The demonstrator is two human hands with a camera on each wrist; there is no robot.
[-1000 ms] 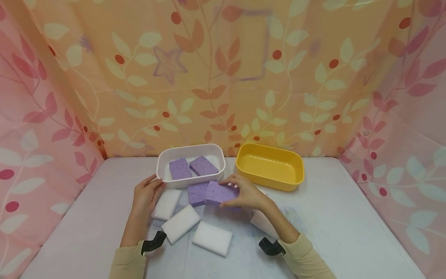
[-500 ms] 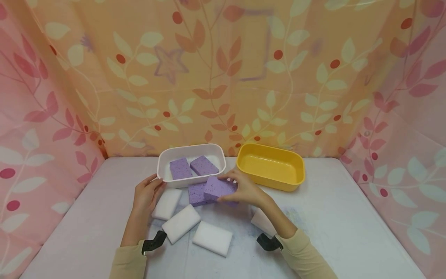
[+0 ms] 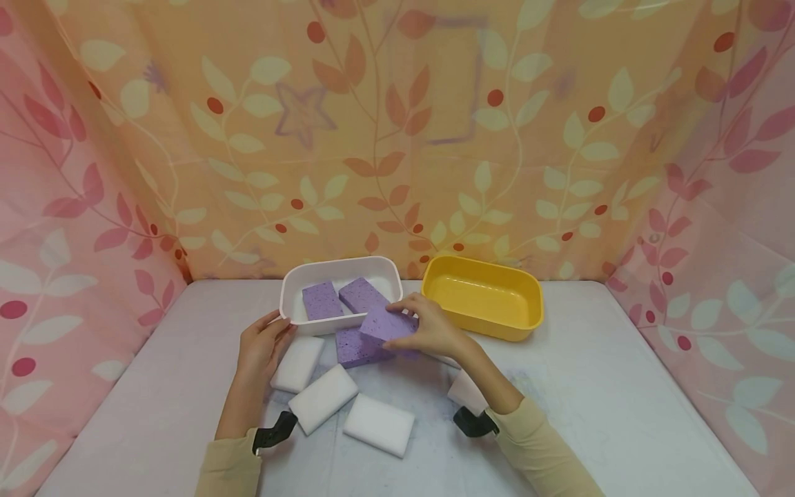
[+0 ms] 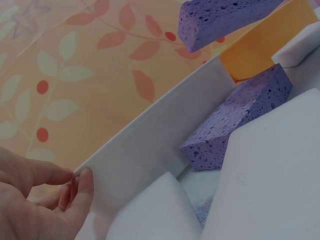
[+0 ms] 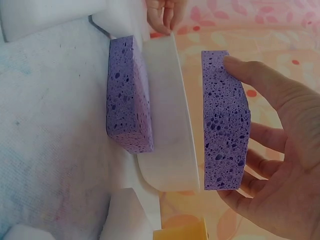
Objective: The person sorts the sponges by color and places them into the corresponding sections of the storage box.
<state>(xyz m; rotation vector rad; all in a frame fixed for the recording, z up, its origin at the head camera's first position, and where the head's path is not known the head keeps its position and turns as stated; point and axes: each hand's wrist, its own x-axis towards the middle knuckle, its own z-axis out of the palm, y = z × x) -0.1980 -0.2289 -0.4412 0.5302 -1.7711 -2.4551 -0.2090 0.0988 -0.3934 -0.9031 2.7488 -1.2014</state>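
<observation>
In the head view, my right hand grips a purple sponge between thumb and fingers. It is raised above the table at the front right of a white plastic container. Another purple sponge lies on the table against the container's front wall, partly covered by the held one in the head view. Two more purple sponges, a left one and a right one, lie inside the container. My left hand pinches the container's rim at its front left corner.
A yellow container stands right of the white one. Several white sponge blocks lie on the table, including a middle one and a front one. Another block is partly behind my right forearm. A patterned curtain rises behind.
My right hand has lifted the purple sponge and moved it up and left, toward the white container. My left hand has stayed at the container's rim.
</observation>
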